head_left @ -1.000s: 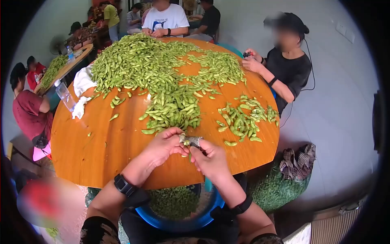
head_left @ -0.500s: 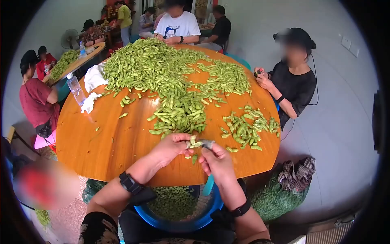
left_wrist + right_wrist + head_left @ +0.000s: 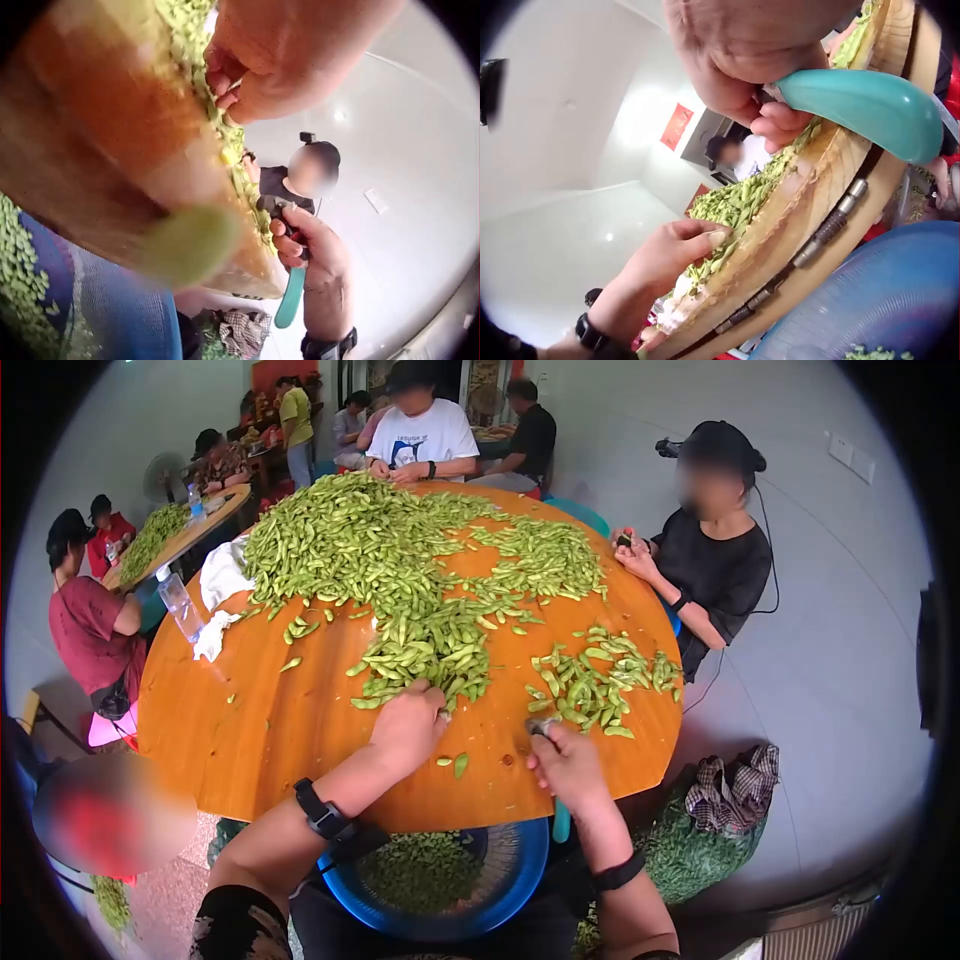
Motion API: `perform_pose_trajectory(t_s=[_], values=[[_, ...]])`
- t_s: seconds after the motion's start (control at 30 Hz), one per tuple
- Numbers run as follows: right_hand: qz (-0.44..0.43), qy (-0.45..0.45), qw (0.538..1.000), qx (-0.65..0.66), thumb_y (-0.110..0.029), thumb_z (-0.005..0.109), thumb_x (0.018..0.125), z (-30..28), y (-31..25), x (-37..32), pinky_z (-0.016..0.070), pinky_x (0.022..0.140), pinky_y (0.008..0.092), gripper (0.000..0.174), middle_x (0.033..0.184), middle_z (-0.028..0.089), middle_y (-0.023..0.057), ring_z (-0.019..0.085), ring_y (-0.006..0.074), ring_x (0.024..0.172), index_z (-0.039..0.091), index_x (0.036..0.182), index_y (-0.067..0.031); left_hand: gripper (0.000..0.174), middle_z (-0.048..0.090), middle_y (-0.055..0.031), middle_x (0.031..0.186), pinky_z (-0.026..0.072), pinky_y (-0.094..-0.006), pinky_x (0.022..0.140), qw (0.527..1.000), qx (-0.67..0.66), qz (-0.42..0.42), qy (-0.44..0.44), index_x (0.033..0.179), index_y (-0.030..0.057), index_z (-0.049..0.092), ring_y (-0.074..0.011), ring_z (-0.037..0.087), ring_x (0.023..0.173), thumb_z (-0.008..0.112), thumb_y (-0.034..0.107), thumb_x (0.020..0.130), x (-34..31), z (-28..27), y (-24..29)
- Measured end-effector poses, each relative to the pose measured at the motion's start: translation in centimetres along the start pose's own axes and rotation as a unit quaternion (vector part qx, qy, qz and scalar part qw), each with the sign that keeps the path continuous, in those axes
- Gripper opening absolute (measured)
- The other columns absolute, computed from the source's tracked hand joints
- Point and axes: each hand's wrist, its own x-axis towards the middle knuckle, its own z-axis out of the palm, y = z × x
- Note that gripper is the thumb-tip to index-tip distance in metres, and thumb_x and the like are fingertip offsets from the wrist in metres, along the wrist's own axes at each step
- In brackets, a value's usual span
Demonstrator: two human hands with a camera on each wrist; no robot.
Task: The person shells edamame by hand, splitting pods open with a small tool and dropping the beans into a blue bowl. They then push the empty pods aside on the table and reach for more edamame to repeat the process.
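Observation:
Green soybean pods (image 3: pixel 425 650) lie in a big heap on the round wooden table (image 3: pixel 290 750). At the heap's near edge is my left hand (image 3: pixel 408 730), its fingers bent down among the pods; I cannot tell whether they pinch one. My right hand (image 3: pixel 570 765) grips a tool with a teal handle (image 3: pixel 862 109), above the table's near side. The handle sticks out below the palm, and the tool's other end is mostly hidden by the fingers. Between the hands lie a loose pod (image 3: pixel 461 765) and a smaller green piece (image 3: pixel 443 761).
Below the table edge, a blue basin (image 3: pixel 535 875) holds shelled beans (image 3: pixel 420 870). A smaller pod pile (image 3: pixel 600 690) lies to the right. A clear bottle (image 3: pixel 178 605) and white cloth (image 3: pixel 225 572) stand left. A filled green net bag (image 3: pixel 700 850) is at lower right. People sit around.
My hands were together over the table with a pod between them. They have parted: the left moved forward to the heap, the right moved right with the tool. A pod now lies between them.

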Motion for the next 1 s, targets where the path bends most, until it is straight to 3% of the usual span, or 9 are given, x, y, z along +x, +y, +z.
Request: perform_pose_trajectory(t_s=[0.1,0.2,0.27,0.37,0.5,0.57,0.67,0.8,1.0], values=[[-0.006,-0.041,0.999,0.022,-0.013,0.053,0.092,1.6,-0.7,-0.6,0.0418,0.044,0.0230,0.017,0.067,0.059,0.0031,0.050,0.0077,0.048,0.062,0.100,-0.0011,0.013,0.060,-0.0132,0.088,0.0493,-0.0436,0.072,1.000,0.024,-0.016,-0.014,0.088,0.0046,0.064,-0.0372,0.059,0.079,0.066,0.011,0.077,0.2,-0.2,0.3],[0.037,-0.085,0.993,0.074,-0.014,0.054,0.092,3.0,-1.0,-0.5,0.0406,0.042,0.0219,0.018,0.069,0.060,0.0020,0.051,0.0068,0.048,0.061,0.104,-0.0024,0.016,0.063,-0.0084,0.090,0.0506,-0.0372,0.062,0.999,0.012,0.040,-0.021,0.097,0.0035,0.065,-0.0278,0.061,0.065,0.065,0.010,0.081,-1.1,-1.5,1.6],[0.071,-0.137,0.976,0.155,-0.014,0.052,0.095,3.9,-1.0,-0.4,0.0359,0.040,0.0196,0.019,0.072,0.060,0.0022,0.049,0.0056,0.048,0.060,0.108,-0.0026,0.024,0.061,-0.0083,0.093,0.0502,-0.0280,0.060,0.935,-0.326,-0.090,-0.103,0.109,0.0016,0.064,-0.0155,0.060,0.065,0.056,-0.001,0.087,-2.0,-1.5,2.1],[0.064,-0.139,0.960,0.235,-0.013,0.053,0.095,4.1,-1.4,-0.7,0.0349,0.039,0.0200,0.016,0.073,0.060,0.0036,0.049,0.0062,0.048,0.060,0.104,-0.0014,0.033,0.058,-0.0017,0.085,0.0470,-0.0210,0.058,0.895,-0.418,-0.098,-0.119,0.121,0.0040,0.060,-0.0066,0.055,0.066,0.052,-0.003,0.090,-2.6,-0.6,1.0],[0.081,-0.121,0.958,0.248,-0.014,0.053,0.095,4.2,-1.2,-0.7,0.0338,0.038,0.0206,0.017,0.073,0.061,0.0044,0.049,0.0072,0.047,0.060,0.105,-0.0014,0.035,0.057,-0.0003,0.082,0.0467,-0.0206,0.058,0.871,-0.475,-0.068,-0.106,0.124,0.0070,0.060,-0.0063,0.055,0.065,0.052,-0.002,0.091,-2.6,0.1,0.7],[0.086,-0.146,0.944,0.282,-0.014,0.053,0.095,4.1,-1.6,-0.9,0.0332,0.038,0.0210,0.017,0.074,0.061,0.0052,0.049,0.0082,0.047,0.060,0.104,-0.0011,0.034,0.060,0.0007,0.097,0.0465,-0.0194,0.056,0.867,-0.473,-0.058,-0.145,0.128,0.0087,0.057,-0.0042,0.056,0.067,0.053,0.004,0.094,-2.6,0.0,0.5],[0.082,-0.153,0.942,0.287,-0.013,0.051,0.095,4.2,-1.5,-0.9,0.0327,0.036,0.0206,0.014,0.072,0.059,0.0033,0.048,0.0074,0.045,0.060,0.099,-0.0017,0.037,0.059,-0.0002,0.085,0.0470,-0.0203,0.058,0.854,-0.495,-0.076,-0.145,0.127,0.0121,0.059,-0.0051,0.056,0.065,0.050,0.000,0.093,-2.6,-0.4,0.8],[0.089,-0.142,0.946,0.277,-0.012,0.051,0.096,4.7,-1.3,-1.0,0.0313,0.036,0.0204,0.014,0.071,0.058,0.0024,0.047,0.0070,0.045,0.060,0.100,-0.0024,0.037,0.061,-0.0013,0.087,0.0484,-0.0208,0.059,0.831,-0.520,-0.073,-0.184,0.126,0.0122,0.059,-0.0059,0.057,0.066,0.049,0.000,0.093,-2.2,0.2,-0.5],[0.102,-0.137,0.945,0.278,-0.014,0.052,0.095,4.7,-1.4,-0.8,0.0293,0.036,0.0199,0.012,0.067,0.054,0.0004,0.043,0.0062,0.043,0.060,0.098,-0.0042,0.036,0.064,-0.0026,0.093,0.0513,-0.0241,0.067,0.736,-0.626,-0.100,-0.237,0.125,0.0076,0.059,-0.0098,0.060,0.073,0.051,-0.001,0.091,-1.7,-0.1,-1.3]])
